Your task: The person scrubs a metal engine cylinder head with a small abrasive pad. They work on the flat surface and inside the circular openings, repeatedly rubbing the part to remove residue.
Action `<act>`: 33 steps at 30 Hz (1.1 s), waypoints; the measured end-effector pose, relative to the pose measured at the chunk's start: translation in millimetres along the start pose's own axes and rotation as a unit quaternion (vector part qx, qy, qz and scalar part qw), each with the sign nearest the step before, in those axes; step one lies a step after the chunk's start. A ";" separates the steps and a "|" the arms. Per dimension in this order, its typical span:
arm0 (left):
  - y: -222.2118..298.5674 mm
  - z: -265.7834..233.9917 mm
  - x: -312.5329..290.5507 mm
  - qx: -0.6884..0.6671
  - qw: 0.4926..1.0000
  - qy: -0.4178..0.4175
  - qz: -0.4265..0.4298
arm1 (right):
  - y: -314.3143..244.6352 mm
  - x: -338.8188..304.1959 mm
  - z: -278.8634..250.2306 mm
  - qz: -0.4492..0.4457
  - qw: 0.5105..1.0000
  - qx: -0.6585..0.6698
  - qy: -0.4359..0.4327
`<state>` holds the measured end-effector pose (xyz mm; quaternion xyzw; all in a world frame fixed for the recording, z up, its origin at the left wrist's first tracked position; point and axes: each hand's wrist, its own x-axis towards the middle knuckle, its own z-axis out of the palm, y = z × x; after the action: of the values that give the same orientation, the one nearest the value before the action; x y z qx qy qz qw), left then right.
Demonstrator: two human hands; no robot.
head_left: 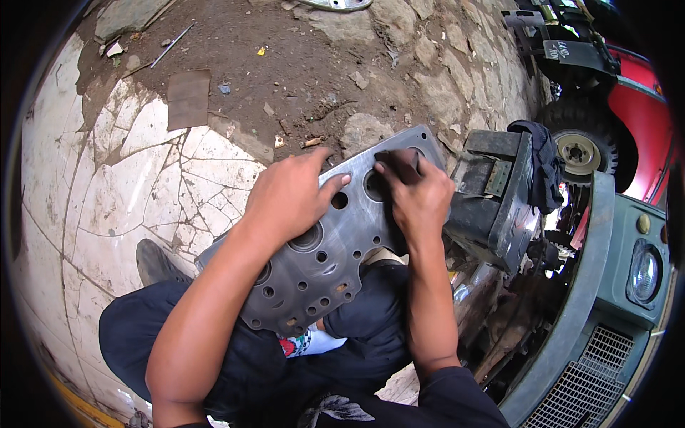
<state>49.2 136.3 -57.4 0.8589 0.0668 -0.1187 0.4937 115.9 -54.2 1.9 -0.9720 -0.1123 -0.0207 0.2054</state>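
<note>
Bracing the grey metal plate (pixel 335 250) across my lap, left hand (pixel 289 196) spread flat on it — right hand (pixel 417 196) pinches a dark abrasive pad (pixel 401 162) at its far end.

Centre of frame: grey metal plate (pixel 335 235) with round holes, dull sheen, smooth and a little scratched. On its upper end, dark matt rough sheet (pixel 401 165), maybe sandpaper. Left side: cracked white floor (pixel 121 185), worn and stained. Upper middle: brown dirt and rough stones (pixel 399 43). Right edge: glossy red vehicle body (pixel 646 114).
</note>
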 end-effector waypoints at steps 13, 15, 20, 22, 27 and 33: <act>24.2 19.8 -14.9 0.097 0.991 0.074 -0.052 | 6.1 14.8 8.4 -0.044 0.996 -0.083 0.003; 25.7 9.2 -11.9 0.080 0.993 0.063 -0.061 | -5.1 25.3 17.4 -0.107 0.991 -0.060 0.045; 21.4 24.3 -16.7 0.107 0.987 0.119 -0.019 | 19.1 -3.9 3.8 -0.063 0.997 0.014 0.036; 23.4 20.3 -16.1 0.095 0.990 0.100 -0.033 | 6.6 17.1 10.6 -0.081 0.992 -0.094 0.017; 23.0 15.6 -18.4 0.095 0.990 0.088 -0.054 | 7.1 0.4 -2.6 -0.046 0.996 -0.071 -0.019; 17.8 15.7 -11.4 0.075 0.990 0.116 -0.028 | -8.7 29.7 14.8 -0.086 0.994 -0.068 0.010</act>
<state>40.2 113.8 -47.1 0.8993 0.1387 -0.0366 0.4130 142.8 -34.3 -5.6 -0.9702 -0.1917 -0.0558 0.1373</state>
